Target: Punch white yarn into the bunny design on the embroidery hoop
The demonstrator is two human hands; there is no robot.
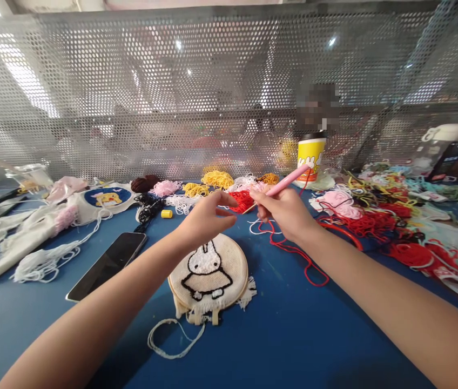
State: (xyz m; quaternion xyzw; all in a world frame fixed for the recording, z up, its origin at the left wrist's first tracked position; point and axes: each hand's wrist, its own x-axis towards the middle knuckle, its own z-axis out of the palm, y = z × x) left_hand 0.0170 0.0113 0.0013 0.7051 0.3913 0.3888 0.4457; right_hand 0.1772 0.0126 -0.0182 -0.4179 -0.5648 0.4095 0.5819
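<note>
My right hand (289,213) grips a pink punch needle (289,180), its handle slanting up to the right and its thin tip toward my left hand. Red yarn (308,265) runs from the handle's top and trails loosely over the table below. My left hand (207,219) hovers left of the tip, fingers apart with nothing visible in them. Under it lies a round embroidery hoop (247,275) with cream cloth, partly hidden by the hand. On the cloth is a rabbit (204,261) with a white tufted head and black outline; its dress is bare cloth.
A phone (107,266) lies left of the hoop on the blue table (269,346). Yarn heaps (366,219) line the back and right. A yellow cup (310,154) stands before a perforated metal screen (152,81). Another stitched hoop (126,199) is at left.
</note>
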